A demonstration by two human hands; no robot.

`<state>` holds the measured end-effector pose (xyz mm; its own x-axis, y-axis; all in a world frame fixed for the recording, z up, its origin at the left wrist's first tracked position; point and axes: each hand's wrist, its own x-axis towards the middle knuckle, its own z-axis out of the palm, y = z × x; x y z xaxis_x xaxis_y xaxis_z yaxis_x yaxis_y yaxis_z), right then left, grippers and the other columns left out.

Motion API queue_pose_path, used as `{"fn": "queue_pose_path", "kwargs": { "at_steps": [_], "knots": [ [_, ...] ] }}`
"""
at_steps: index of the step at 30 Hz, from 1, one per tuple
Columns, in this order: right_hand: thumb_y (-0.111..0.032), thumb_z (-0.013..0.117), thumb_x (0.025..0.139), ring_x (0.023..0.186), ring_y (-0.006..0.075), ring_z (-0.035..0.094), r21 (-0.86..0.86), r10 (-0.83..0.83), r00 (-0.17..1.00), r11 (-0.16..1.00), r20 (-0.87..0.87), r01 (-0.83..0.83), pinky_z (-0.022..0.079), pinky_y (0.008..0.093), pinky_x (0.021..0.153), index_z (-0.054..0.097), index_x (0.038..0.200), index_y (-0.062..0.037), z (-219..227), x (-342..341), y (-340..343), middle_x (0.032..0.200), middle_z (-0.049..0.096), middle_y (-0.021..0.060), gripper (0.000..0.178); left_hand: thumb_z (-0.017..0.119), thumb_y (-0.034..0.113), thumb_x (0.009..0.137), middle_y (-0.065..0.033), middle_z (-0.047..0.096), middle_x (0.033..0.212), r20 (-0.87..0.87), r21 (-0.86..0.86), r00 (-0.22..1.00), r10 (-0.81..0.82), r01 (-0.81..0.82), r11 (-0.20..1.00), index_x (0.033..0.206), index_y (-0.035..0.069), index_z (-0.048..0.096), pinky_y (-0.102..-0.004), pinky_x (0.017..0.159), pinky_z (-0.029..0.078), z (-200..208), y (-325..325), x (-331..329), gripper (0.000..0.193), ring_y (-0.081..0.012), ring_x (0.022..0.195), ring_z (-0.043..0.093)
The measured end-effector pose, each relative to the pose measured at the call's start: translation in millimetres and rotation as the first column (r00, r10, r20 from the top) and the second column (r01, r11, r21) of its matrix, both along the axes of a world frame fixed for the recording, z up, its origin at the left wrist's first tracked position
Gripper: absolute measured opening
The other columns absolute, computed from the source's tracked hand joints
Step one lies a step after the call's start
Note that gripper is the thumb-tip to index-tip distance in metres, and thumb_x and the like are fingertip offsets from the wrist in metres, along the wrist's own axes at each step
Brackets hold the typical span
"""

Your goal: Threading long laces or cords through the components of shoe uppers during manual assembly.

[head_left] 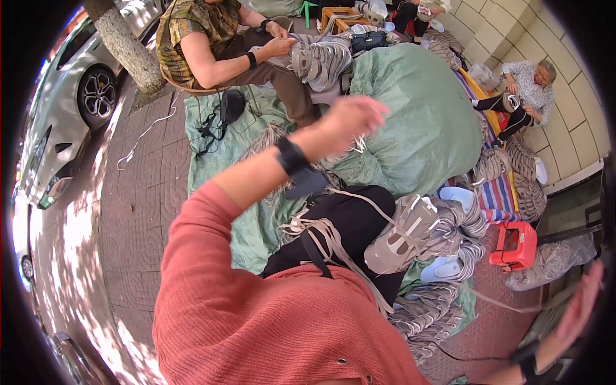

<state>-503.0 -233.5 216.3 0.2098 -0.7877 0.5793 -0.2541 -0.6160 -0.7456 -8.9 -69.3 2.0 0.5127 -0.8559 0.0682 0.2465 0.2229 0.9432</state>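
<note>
A grey-brown lace-up shoe upper (401,237) lies across my lap on the dark trousers (350,212). My left hand (356,122) is raised ahead of my body, over the edge of the green sack; its fingers are smeared by motion. One pale shoelace (369,200) runs from the upper toward my left wrist. Far to the right, my right hand (581,308) is stretched out and blurred, and another pale lace (507,305) leads up to its fingers. A bundle of loose laces (327,234) rests on my lap.
Beside me are stacked shoe uppers (430,314), pale blue insole-like pieces (441,268) and a red plastic stool (513,247). A large green sack (423,115) stands ahead. Seated co-workers (212,51) handle uppers nearby. A parked car (64,109) and tree trunk (128,45) are left.
</note>
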Motion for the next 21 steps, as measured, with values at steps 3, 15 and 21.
{"fn": "queue_pose_path", "kwargs": {
  "at_steps": [3,15,21],
  "knots": [
    [-0.019,0.049,0.091,0.081,0.0131,0.06,0.275,0.395,0.914,0.872,0.092,-0.405,0.048,0.0255,0.076,0.061,0.107,-0.0008,-72.9,91.6,20.0,0.093,0.063,0.0102,0.027,0.057,0.014,0.088,0.0034,0.057,0.074,-0.135,-0.017,0.975,-0.179,0.178,0.984,0.094,0.006,0.065,-0.0175,0.051,0.034,-1.8,-35.5,-71.5,0.012,-0.0036,0.059,0.043],
    [-0.01,0.06,0.087,0.052,0.0057,0.049,0.376,0.504,0.84,0.752,0.201,-0.541,0.042,0.0195,0.047,0.065,0.104,0.0007,-188.4,256.7,0.1,0.072,0.055,0.0005,0.02,0.054,0.015,0.091,-0.0009,0.06,0.077,0.271,-0.053,0.955,-0.124,0.143,0.988,0.092,0.0,0.063,-0.0217,0.062,0.044,1.0,-89.6,-104.1,0.017,-0.0069,0.066,0.052],
    [-0.011,0.058,0.089,0.052,0.0075,0.051,0.509,0.551,0.771,0.586,0.321,-0.631,0.046,0.0222,0.048,0.059,0.114,0.0024,-194.4,252.1,-3.4,0.07,0.056,0.0021,0.028,0.054,0.012,0.09,0.0002,0.06,0.075,0.424,0.049,0.893,-0.152,0.145,0.988,0.092,0.001,0.064,-0.0216,0.061,0.044,-0.6,-88.7,-107.6,0.015,-0.0067,0.065,0.052]
  ]
}}
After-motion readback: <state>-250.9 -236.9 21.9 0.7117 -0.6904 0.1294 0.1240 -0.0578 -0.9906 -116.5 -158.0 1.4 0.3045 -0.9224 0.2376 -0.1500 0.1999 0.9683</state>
